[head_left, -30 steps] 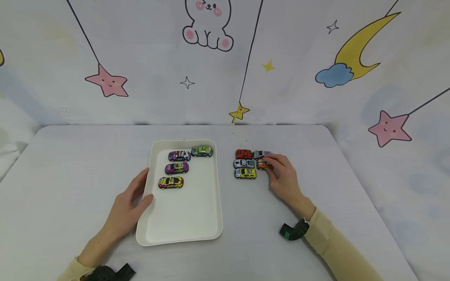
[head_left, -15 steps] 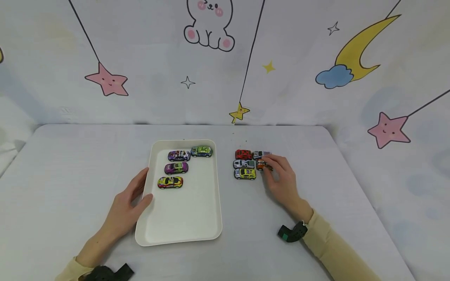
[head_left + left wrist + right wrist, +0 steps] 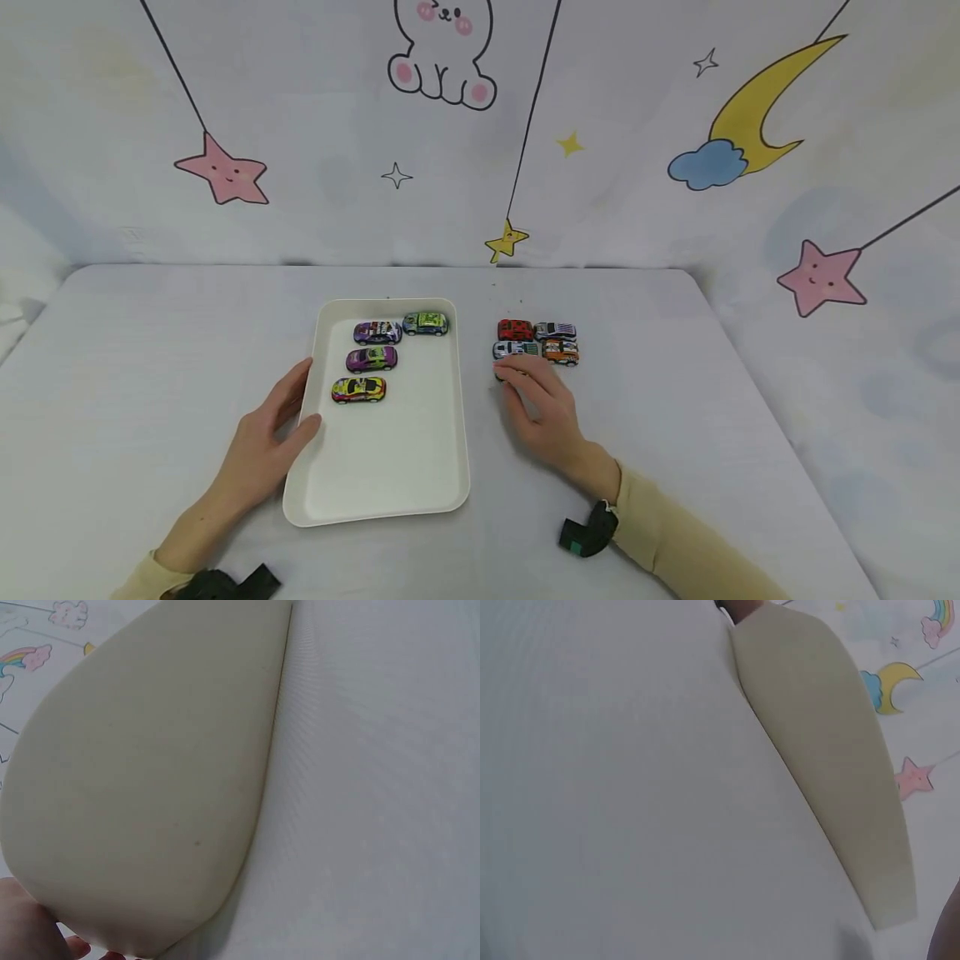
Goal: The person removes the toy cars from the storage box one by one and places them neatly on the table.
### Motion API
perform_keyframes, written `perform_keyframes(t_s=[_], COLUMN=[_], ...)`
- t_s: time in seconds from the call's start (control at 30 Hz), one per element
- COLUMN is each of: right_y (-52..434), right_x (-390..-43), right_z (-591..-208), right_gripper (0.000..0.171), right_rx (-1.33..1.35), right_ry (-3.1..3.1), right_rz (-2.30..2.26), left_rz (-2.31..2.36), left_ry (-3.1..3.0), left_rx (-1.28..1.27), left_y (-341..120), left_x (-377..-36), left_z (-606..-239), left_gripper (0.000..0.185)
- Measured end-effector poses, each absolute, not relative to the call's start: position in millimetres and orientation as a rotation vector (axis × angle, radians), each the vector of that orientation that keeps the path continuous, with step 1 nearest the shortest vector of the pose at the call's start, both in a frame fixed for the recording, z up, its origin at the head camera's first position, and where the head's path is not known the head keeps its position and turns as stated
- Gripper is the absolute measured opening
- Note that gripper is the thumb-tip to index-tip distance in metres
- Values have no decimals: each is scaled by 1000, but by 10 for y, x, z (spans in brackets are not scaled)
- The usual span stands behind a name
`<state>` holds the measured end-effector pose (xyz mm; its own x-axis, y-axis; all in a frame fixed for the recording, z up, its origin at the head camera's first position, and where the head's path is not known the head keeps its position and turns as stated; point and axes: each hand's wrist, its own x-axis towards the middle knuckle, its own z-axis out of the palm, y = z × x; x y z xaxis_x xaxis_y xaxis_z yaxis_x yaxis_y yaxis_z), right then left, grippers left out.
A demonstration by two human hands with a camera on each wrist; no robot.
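At centre-left of the frame, the rim of a shallow white rectangular tray (image 3: 390, 458) is pinched between thumb and fingers of the left hand (image 3: 261, 446), probably to keep it steady. Right of centre, a small toy car (image 3: 498, 377), its colour mostly hidden, is covered by the bent fingers of the right hand (image 3: 543, 417), seemingly set for a pinch, though whether it is gripped cannot be told. Its long axis appears to be laid left to right, like that of the orange patterned toy car (image 3: 561, 352) up and right of it; its nose is hidden.
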<state>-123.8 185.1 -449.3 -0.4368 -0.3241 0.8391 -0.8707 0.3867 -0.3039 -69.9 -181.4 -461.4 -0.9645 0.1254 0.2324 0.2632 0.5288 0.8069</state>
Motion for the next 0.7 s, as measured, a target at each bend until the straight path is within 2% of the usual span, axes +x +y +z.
perform_keyframes(t_s=[0.2,0.5,0.7], right_y=[1567,1306,1232], right_x=[-1186,-1273,-1349], right_z=[-4459,-4491,-4448], right_gripper=[21,29,32], right_rx=[1110,1198,1102], right_ry=[-1949,-2056,-2261], right_rz=[1053,1213,1157], left_rz=[-1432,-1439,-1461], left_ry=[-2608,-2599,-2583], left_rx=[-342,-341,-351], left_y=[-1818,-1807,-1800], left_x=[-700,-681,-676], left_z=[-4596,-4564,-4562], left_gripper=[68,68,69])
